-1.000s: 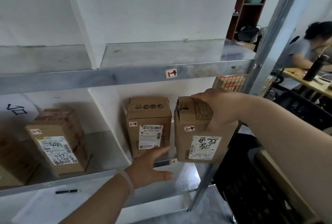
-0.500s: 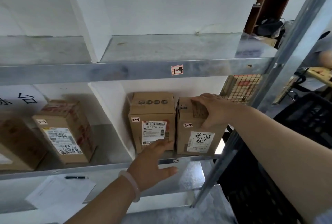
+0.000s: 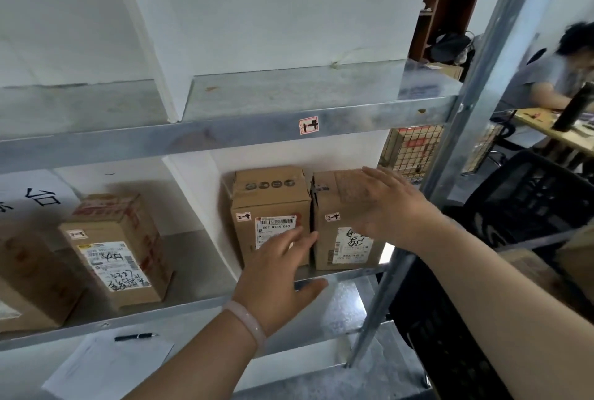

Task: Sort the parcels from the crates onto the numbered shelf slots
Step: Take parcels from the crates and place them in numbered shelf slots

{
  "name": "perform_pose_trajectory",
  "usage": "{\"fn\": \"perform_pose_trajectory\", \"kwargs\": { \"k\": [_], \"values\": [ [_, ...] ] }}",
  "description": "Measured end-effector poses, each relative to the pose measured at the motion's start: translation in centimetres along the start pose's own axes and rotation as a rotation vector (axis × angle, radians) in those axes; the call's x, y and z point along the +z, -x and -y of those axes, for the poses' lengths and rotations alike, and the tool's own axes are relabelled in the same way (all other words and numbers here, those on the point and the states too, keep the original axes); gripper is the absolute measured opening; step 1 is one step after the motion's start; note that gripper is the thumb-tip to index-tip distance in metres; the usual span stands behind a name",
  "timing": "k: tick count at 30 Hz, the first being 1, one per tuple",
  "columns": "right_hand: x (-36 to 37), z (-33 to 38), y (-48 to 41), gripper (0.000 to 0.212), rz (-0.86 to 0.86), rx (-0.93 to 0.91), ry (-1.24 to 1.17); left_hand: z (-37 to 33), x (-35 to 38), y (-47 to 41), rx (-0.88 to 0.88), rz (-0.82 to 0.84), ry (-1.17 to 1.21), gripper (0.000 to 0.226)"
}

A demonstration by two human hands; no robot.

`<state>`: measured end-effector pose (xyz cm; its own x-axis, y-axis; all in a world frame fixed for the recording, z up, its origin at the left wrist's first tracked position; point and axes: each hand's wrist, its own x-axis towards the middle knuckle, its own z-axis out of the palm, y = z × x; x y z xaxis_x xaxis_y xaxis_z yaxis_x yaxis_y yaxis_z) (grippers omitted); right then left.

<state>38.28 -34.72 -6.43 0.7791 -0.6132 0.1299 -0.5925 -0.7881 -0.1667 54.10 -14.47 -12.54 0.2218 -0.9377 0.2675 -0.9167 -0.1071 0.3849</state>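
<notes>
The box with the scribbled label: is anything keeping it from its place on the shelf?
Nothing visible. The box already stands on the shelf, close beside another box tagged 2-4; the open right hand is in front of it.

Left parcel [image 3: 271, 203] just beside right parcel [image 3: 324, 200] on middle shelf [image 3: 160, 316]; third parcel [image 3: 119, 248] at nine o'clock, beyond divider [image 3: 193, 194]; pen [image 3: 135, 336] on paper [image 3: 106, 364] at seven o'clock.

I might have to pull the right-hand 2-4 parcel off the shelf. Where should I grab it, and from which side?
Probably its top edge, from the front: the right parcel stands upright, its left face close against the neighbouring parcel, while space above is open.
</notes>
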Motion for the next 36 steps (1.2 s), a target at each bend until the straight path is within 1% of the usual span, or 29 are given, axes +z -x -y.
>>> {"fn": "perform_pose_trajectory", "kwargs": {
  "k": [4, 6, 8, 11, 15, 18, 21, 24, 26, 29, 31, 32, 34, 36],
  "values": [
    [-0.5, 2.2, 7.9, 0.082, -0.232, 0.022, -0.158, -2.6, -1.4, -0.5, 0.152, -0.085, -0.079, 0.066],
    [-0.4, 3.1, 11.8, 0.079, -0.29, 0.081, -0.175, -4.3, -1.7, -1.0, 0.214, -0.11, -0.087, 0.067],
    [-0.5, 3.7, 15.5, 0.079, -0.324, 0.166, -0.162, -6.3, -1.6, -1.2, 0.286, -0.099, -0.087, 0.068],
    [-1.1, 4.0, 21.0, 0.08, -0.378, 0.283, -0.125, -9.9, -0.6, -1.1, 0.407, -0.056, -0.043, 0.069],
    [-1.8, 4.2, 28.4, 0.079, -0.451, 0.516, -0.08, -15.8, 1.4, 0.2, 0.6, 0.032, 0.032, 0.071],
    [-2.3, 4.1, 34.0, 0.076, -0.471, 0.643, -0.022, -20.5, 2.4, 1.6, 0.736, 0.061, 0.068, 0.072],
    [-2.9, 3.4, 39.6, 0.077, -0.491, 0.782, 0.003, -24.9, 3.4, 3.7, 0.834, 0.109, 0.137, 0.071],
    [-3.4, 2.0, 44.3, 0.074, -0.546, 0.905, 0.029, -28.4, 4.9, 5.6, 0.905, 0.168, 0.142, 0.072],
    [-3.7, 0.6, 46.9, 0.074, -0.54, 0.967, 0.015, -31.0, 5.9, 6.5, 0.917, 0.203, 0.158, 0.073],
    [-4.4, -2.0, 50.8, 0.074, -0.49, 1.049, -0.031, -35.6, 7.2, 7.9, 0.942, 0.184, 0.232, 0.07],
    [-5.2, -3.8, 53.6, 0.074, -0.454, 1.11, -0.047, -38.7, 8.7, 9.2, 1.009, 0.171, 0.267, 0.067],
    [-5.7, -4.8, 55.2, 0.074, -0.43, 1.138, -0.06, -40.3, 9.8, 9.7, 1.055, 0.197, 0.258, 0.066],
    [-6.5, -6.7, 58.3, 0.074, -0.358, 1.177, -0.08, -43.4, 12.2, 10.3, 1.13, 0.343, 0.173, 0.069],
    [-7.1, -8.4, 60.8, 0.076, -0.257, 1.197, -0.088, -46.0, 14.8, 10.2, 1.157, 0.527, -0.001, 0.074]
  ]
}}
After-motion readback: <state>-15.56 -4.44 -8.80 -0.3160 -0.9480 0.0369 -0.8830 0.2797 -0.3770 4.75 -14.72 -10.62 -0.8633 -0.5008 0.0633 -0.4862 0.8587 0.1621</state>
